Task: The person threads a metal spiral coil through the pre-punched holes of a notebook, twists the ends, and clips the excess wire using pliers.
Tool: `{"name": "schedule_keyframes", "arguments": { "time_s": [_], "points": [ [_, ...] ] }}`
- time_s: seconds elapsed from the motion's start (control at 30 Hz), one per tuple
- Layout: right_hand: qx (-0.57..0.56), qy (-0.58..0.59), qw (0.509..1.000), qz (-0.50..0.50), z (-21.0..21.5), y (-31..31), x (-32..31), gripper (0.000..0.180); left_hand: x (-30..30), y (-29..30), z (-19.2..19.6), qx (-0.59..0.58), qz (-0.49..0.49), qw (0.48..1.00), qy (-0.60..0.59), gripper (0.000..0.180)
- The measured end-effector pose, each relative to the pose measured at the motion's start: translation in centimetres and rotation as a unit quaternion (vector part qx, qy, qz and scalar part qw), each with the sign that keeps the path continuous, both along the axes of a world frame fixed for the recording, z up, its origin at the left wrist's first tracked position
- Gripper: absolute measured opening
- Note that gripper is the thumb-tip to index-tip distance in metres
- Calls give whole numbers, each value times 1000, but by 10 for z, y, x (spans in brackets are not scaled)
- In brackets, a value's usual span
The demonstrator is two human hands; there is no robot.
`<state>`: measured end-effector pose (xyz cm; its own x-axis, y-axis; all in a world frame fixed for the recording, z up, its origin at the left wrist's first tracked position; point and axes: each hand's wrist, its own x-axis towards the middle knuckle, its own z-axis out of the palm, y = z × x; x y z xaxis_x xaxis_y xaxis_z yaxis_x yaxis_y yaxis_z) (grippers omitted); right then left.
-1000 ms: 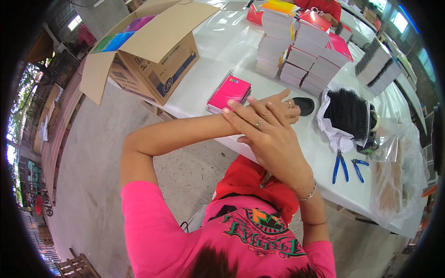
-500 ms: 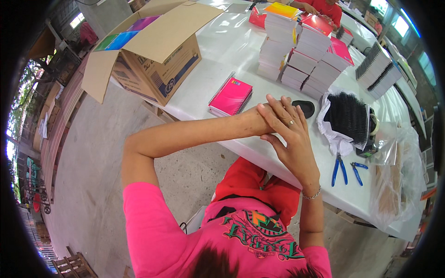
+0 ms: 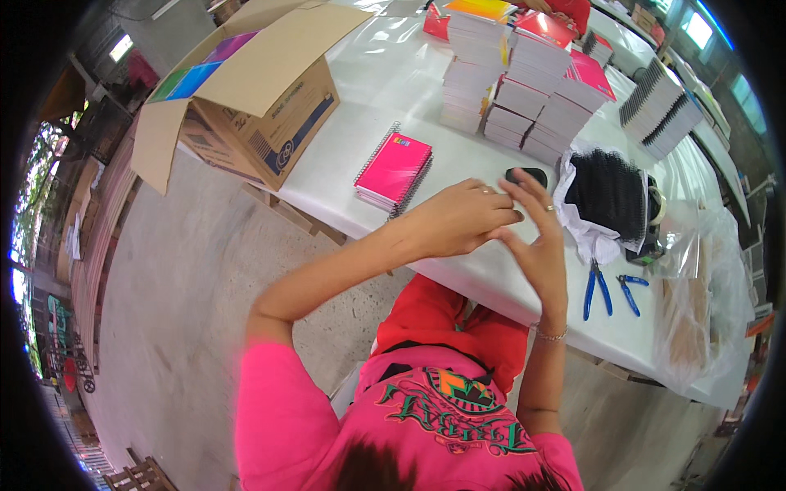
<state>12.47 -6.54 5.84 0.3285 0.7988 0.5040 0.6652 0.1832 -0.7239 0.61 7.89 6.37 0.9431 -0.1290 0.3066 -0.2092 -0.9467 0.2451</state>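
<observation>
We see both hands meeting over the near edge of the white worktop (image 3: pixel 385 106). The left hand (image 3: pixel 454 219) is curled, knuckles up, fingers folded inward, a ring on one finger. The right hand (image 3: pixel 536 241) stands more upright, palm turned toward the left, fingers spread and raised, a ring on one finger and a bracelet at the wrist. The fingertips of the two hands touch or nearly touch; we cannot tell whether anything is pinched between them.

Just beyond the hands lies a small black object (image 3: pixel 526 174), oval and flat, resting on the worktop; the right fingertips partly cover its near side. We cannot make out what it is.

Left of the hands lies a pink notebook (image 3: pixel 395 169), spiral-bound, atop a short pile. Behind it stand stacks of notebooks (image 3: pixel 524 90) with white page edges and coloured covers. To the right, a white bag (image 3: pixel 594 237) holds black coils (image 3: pixel 607 190). Two blue-handled pliers (image 3: pixel 598 288) lie near the worktop's near edge, just beside clear plastic sleeves (image 3: pixel 704 278). An open cardboard box (image 3: pixel 262 106) sits at the worktop's left end.

Both forearms rise from the lower edge, the left one crossing long and diagonal.
</observation>
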Motion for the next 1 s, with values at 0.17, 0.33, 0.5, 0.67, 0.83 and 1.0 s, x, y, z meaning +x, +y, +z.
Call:
{"name": "schedule_keyframes", "arguments": {
  "time_s": [0.17,0.33,0.5,0.67,0.83,1.0],
  "points": [
    [40,88,977,-189,-36,-35,87,27,-35,-23,-37,-287,100,953,2,21],
    [78,142,946,-281,-37,-88,136,24,-58,-19,-82,-289,307,876,-236,16],
    [71,138,939,-307,-30,-95,160,23,-78,21,-88,-241,469,771,-358,15],
    [55,98,962,-248,1,-36,189,29,-81,43,-93,-239,520,732,-369,21],
    [106,164,956,-218,55,51,196,46,-84,47,-109,-274,523,714,-376,26],
    [35,292,934,-203,70,94,224,53,-75,25,-98,-257,523,717,-382,23]
  ]
}}
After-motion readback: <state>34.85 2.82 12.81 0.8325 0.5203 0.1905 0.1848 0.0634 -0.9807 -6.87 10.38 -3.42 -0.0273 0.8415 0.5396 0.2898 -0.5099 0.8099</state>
